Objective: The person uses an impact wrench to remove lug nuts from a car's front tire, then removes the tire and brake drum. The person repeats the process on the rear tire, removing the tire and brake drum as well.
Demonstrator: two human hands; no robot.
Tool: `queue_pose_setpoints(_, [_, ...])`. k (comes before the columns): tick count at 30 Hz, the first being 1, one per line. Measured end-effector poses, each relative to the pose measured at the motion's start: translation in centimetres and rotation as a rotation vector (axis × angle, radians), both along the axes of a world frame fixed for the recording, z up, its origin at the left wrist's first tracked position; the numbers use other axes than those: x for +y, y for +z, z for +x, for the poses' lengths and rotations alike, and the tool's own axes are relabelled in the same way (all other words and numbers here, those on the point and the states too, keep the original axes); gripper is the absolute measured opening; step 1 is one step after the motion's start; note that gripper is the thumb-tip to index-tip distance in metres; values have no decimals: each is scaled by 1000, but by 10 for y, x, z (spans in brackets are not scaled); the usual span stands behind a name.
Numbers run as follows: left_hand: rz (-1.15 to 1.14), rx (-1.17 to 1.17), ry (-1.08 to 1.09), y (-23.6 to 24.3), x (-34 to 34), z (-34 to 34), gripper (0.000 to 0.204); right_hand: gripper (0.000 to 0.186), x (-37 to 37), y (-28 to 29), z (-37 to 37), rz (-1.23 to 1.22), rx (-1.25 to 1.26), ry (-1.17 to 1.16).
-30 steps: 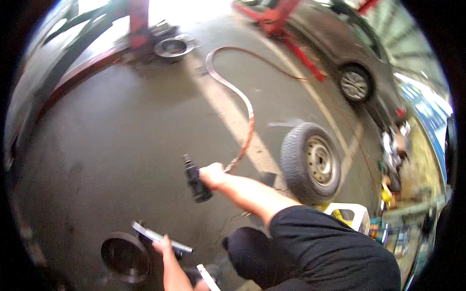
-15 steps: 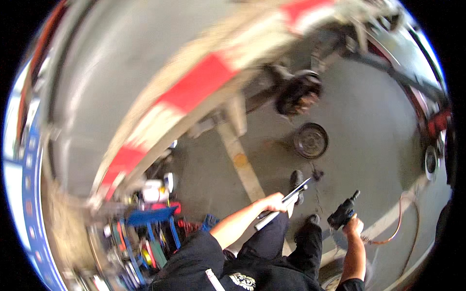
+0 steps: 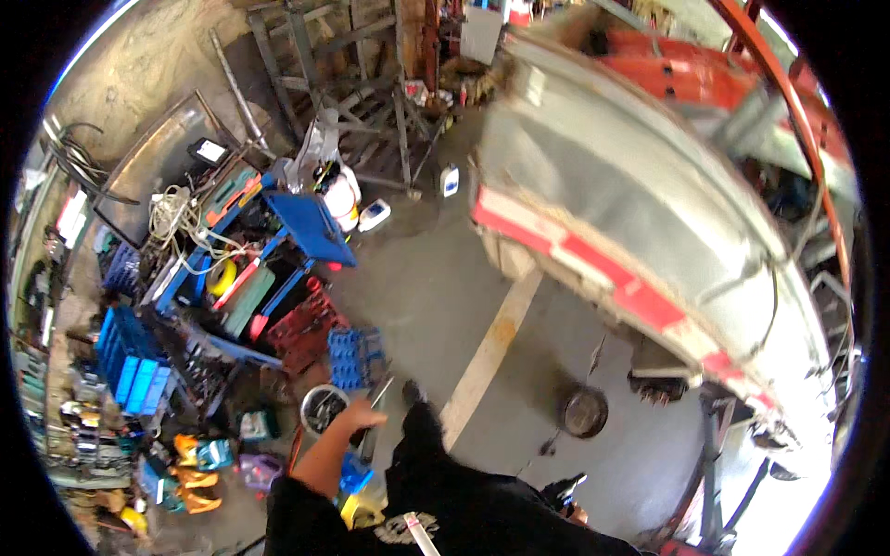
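A slim metal bar [image 3: 381, 393] juts from the left hand [image 3: 362, 415], its fingers closed around it, above a round tub of metal pieces [image 3: 324, 408] on a garage floor [image 3: 417, 278]. A black impact wrench [image 3: 560, 491] is carried low in the right hand [image 3: 579, 514], whose grip is mostly hidden beside the person's dark shirt [image 3: 482, 505].

Neither tool touches the vehicle [image 3: 630, 185], so work on it appears to be at a pause; how much is finished or left cannot be told. A dark round metal part [image 3: 584, 412] lies on the floor, apart from both hands.

Blue and red tool cases [image 3: 357, 359] and a blue-lidded tool cart [image 3: 311, 227] crowd the left side. Room to move runs along the pale floor line [image 3: 491, 338], bounded on the right by the vehicle's overhanging red-and-white edge, which looks easy to bump.
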State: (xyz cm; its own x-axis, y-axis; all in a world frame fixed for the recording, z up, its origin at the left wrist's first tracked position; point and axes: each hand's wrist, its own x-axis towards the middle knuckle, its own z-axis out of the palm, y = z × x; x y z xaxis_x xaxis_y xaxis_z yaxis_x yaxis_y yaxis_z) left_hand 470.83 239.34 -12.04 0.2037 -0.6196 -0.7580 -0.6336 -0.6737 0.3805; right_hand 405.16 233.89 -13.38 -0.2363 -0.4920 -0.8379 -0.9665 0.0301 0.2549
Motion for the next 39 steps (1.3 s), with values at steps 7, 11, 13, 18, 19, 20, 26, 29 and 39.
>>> queue_pose_setpoints(7, [153, 54, 319, -17, -6, 121, 61, 41, -95, -1, 128, -71, 44, 5])
queue_pose_setpoints(11, [115, 210, 426, -49, -24, 184, 47, 32, -141, -38, 207, -191, 182, 63])
queue_pose_setpoints(13, [55, 248, 395, -35, -77, 198, 46, 31, -169, -43, 207, -28, 37, 197])
queue_pose_setpoints(18, [-86, 209, 325, -3, -191, 244, 45, 32, -234, -27, 343, -110, -14, 129])
queue_pose_setpoints(19, [-51, 257, 346, -9, -209, 256, 45, 32, -244, -21, 360, -22, -115, 139])
queue_pose_setpoints(20, [-16, 313, 365, -17, -228, 264, 45, 32, -254, -15, 376, -11, -128, 113])
queue_pose_setpoints(26, [-85, 307, 85, -9, -368, 361, 55, 32, -301, -33, 466, -15, -193, -76])
queue_pose_setpoints(29, [-286, 266, -59, 12, -461, 378, 49, 32, -312, -13, 482, -37, -154, -149])
queue_pose_setpoints(39, [-236, 363, 11, 5, -711, 433, 55, 31, -474, 9, 590, -122, -171, -252])
